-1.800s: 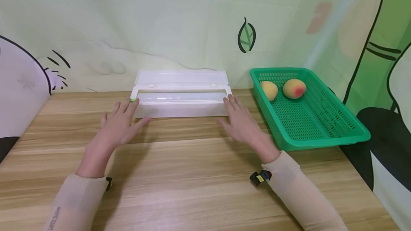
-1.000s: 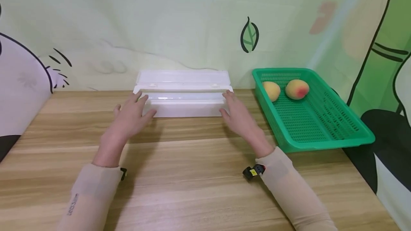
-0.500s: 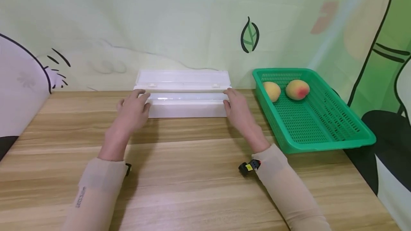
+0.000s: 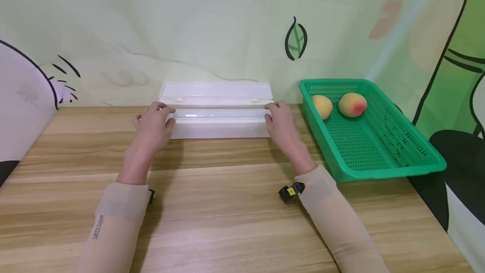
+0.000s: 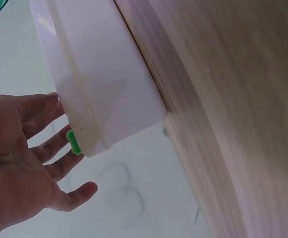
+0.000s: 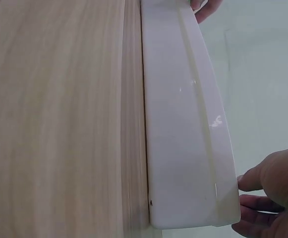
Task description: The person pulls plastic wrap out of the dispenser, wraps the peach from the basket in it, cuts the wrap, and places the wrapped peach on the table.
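Basically, white cling-film dispenser sits at rear of woodgrain table, lid up, nr the printed backdrop. L hand at its left end, R hand at its right, both w/ fingers loosely bent, fingertips at upper edge; can't tell if either's actually gripping. Green slider shows by L fingertips. Green plastic basket, right of R hand, holds yellow peach & red-blushed peach, nr its far end.
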`<action>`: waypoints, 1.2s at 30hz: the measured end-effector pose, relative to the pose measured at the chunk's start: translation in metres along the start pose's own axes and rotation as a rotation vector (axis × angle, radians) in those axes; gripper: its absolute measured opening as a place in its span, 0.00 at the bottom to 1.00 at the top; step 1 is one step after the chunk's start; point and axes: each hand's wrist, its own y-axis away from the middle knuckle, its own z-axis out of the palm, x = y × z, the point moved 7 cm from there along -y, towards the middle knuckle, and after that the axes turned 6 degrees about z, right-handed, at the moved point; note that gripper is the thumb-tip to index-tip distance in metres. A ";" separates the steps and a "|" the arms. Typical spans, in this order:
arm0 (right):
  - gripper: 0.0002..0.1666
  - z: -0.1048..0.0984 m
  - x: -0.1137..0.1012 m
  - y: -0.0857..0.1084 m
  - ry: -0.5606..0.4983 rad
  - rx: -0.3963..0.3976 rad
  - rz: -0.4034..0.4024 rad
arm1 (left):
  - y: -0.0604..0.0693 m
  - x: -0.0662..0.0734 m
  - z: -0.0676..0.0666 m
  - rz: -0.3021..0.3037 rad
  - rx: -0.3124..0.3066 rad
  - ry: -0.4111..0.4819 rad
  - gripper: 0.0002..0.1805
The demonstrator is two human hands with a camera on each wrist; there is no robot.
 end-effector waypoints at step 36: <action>0.09 0.002 0.011 -0.020 -0.070 0.049 0.095 | -0.012 -0.013 -0.006 -0.061 0.058 0.020 0.09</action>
